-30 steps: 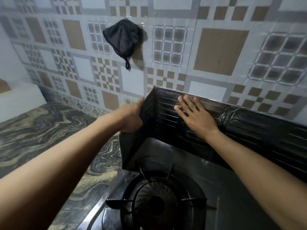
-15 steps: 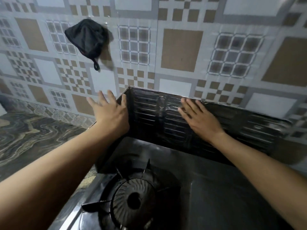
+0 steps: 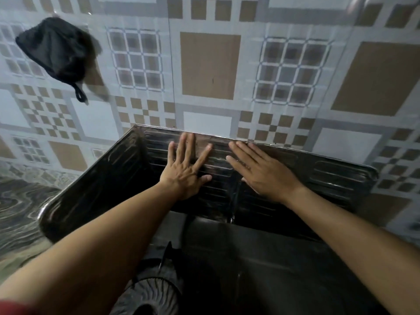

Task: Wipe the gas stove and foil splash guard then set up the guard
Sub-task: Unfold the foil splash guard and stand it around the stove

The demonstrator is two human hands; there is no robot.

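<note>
Two bare forearms, left hand (image 3: 184, 171), right hand (image 3: 263, 171), red sleeve edge (image 3: 11, 306) bottom left

- The left hand (image 3: 184, 172) has left the splash guard (image 3: 336, 176)'s side panel — it now lies flat, fingers spread, on the back panel beside the right hand (image 3: 261, 171).

Both arms reach forward, left hand (image 3: 185, 171) and right hand (image 3: 264, 171) flat, fingers spread.
</note>
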